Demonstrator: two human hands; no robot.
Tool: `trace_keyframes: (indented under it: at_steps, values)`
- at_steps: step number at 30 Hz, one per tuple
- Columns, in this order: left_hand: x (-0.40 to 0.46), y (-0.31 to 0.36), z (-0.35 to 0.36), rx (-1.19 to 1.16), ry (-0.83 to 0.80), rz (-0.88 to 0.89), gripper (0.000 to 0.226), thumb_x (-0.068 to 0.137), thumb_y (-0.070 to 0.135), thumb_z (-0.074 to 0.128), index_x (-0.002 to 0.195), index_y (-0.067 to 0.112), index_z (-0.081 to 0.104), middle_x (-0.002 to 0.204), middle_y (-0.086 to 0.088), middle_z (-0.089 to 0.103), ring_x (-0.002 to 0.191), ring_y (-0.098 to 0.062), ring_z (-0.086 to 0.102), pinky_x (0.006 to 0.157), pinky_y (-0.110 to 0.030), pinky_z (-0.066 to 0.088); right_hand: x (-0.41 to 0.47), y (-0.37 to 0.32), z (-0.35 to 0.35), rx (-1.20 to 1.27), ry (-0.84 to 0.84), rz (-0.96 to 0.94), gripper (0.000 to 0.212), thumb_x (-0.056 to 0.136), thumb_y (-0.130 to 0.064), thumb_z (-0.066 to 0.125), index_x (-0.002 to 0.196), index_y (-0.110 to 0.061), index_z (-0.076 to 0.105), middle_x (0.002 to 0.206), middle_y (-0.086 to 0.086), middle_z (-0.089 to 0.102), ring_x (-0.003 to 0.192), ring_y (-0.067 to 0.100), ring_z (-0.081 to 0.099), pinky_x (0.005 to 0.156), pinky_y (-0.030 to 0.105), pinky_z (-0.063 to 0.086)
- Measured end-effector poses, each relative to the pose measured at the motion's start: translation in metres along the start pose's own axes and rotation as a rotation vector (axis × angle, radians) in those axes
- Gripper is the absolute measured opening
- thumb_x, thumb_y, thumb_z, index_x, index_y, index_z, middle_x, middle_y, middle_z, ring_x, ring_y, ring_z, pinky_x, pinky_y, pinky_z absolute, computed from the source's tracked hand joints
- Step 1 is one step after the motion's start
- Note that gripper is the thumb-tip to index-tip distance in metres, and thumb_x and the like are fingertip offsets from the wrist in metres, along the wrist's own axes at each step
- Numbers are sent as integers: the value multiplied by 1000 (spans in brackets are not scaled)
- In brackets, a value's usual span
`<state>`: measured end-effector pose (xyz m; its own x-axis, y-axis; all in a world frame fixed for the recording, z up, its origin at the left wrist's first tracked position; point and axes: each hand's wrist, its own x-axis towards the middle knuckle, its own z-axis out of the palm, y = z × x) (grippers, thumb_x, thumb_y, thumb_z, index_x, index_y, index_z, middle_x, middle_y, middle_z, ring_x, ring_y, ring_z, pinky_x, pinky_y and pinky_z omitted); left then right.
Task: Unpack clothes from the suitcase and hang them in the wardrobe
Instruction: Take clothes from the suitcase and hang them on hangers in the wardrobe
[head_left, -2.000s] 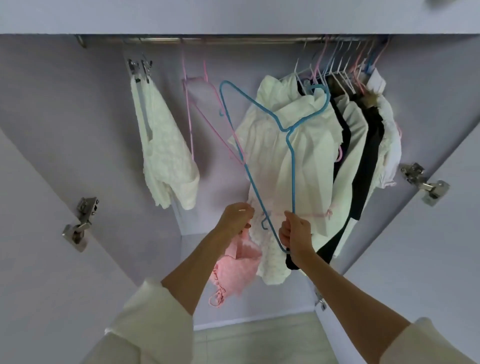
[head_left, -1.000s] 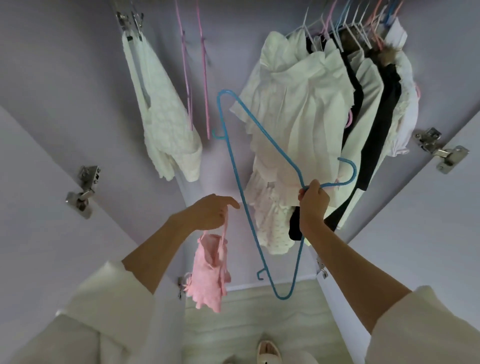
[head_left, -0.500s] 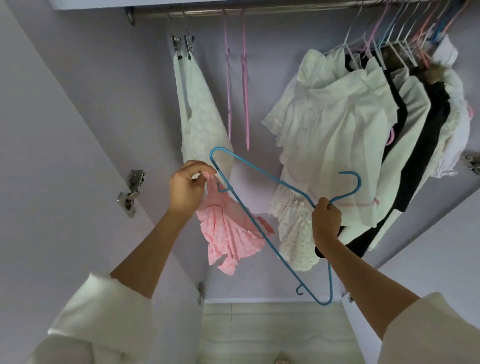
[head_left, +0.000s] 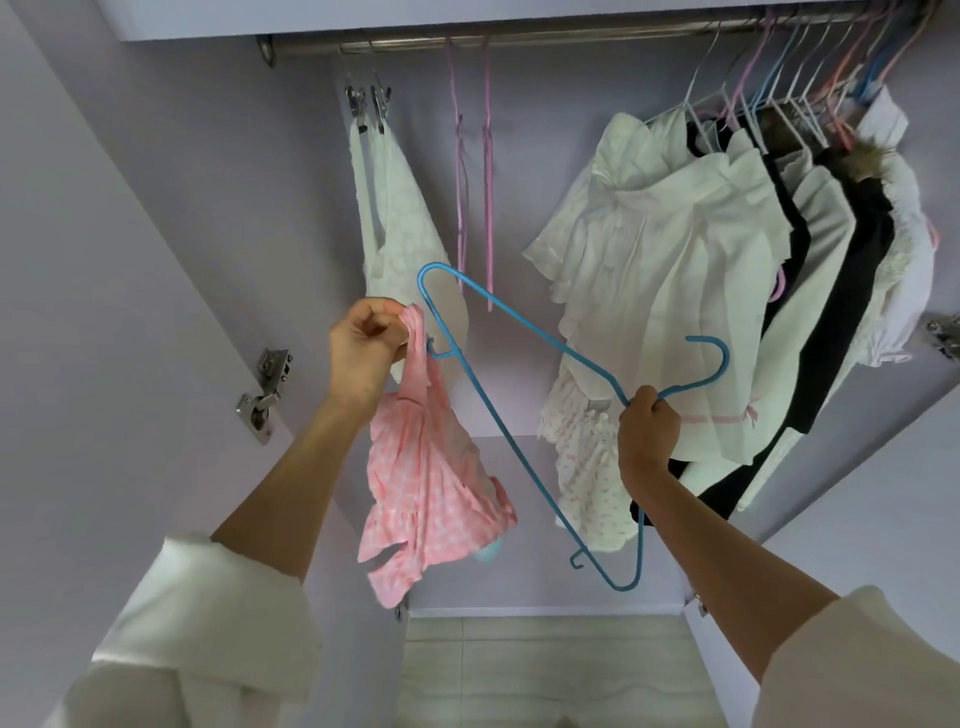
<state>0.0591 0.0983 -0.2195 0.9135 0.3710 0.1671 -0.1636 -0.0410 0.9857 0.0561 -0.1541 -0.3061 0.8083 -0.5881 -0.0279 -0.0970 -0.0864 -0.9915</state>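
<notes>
left hand (head_left: 363, 353) pinching pink garment (head_left: 431, 483), right hand (head_left: 647, 431) gripping blue hanger (head_left: 519, 452)

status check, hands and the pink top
Left hand pinches pink top. Right hand grips blue hanger. Top not on hanger. Nothing blocking.

Cream rolled-up sleeves (head_left: 208, 623), bare forearms

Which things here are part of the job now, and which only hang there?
In use: pink garment, pinched by left hand; blue hanger, gripped by right hand; rail.
Only there: white blouse, pink empty hangers, door hinge.
</notes>
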Motion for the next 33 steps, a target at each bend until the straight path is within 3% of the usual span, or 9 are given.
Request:
trace_keyframes:
  at_steps: [2,8,12,15,18,24,27,33]
  values:
    - [-2,-1,1,32,-27,-4,31,83,-15,49,72,12,59,82,-10,60,77,-27,57,74,-40,52,0,-1,1,-6,-2,0,45,96,-13,34,51,-11,38,51,6,40,50,17,35,52,27,30]
    - [-2,-9,-1,76,-12,-27,33,86,-13,46,73,13,61,80,-8,60,70,-16,57,65,-23,54,-3,1,5,-1,-34,20,38,96,-11,34,62,-1,49,56,8,48,52,15,44,50,24,34]
    - [5,-9,-7,68,2,-7,33,84,-15,48,73,12,63,79,-9,62,70,-20,57,67,-26,54,-3,5,6,12,-28,14,37,96,-13,35,65,1,51,58,13,48,54,21,42,52,25,35]
    - [4,-10,-5,77,-44,-35,27,85,-12,53,76,11,64,84,-11,64,76,-25,59,79,-38,53,-6,-1,9,32,-34,-8,38,96,-12,34,63,-2,49,55,9,47,52,15,43,51,21,35]
    - [2,-8,-3,11,-48,-99,24,87,-10,51,80,9,65,85,-11,66,77,-23,63,84,-39,55,-8,-7,12,59,-27,-17,34,97,-12,34,69,0,50,56,8,45,52,13,43,52,18,36]
    - [4,0,-4,-83,-35,-104,17,88,-5,55,82,6,66,88,-15,69,81,-28,67,80,-37,57,-2,-6,7,88,16,-3,32,97,-13,35,72,-1,51,67,17,48,53,16,40,51,17,36]
    - [1,1,5,-62,-56,-113,21,87,-7,54,80,9,66,83,-11,68,74,-21,67,74,-30,57,-1,-8,6,82,8,-11,31,96,-13,34,72,-2,50,68,17,47,54,18,39,50,15,38]
    - [0,-1,8,-116,-64,-179,24,90,-4,47,83,10,66,73,-3,70,69,-18,65,71,-26,57,-1,-10,4,240,-164,138,35,96,-19,42,62,-12,43,54,3,39,48,10,37,56,18,36]
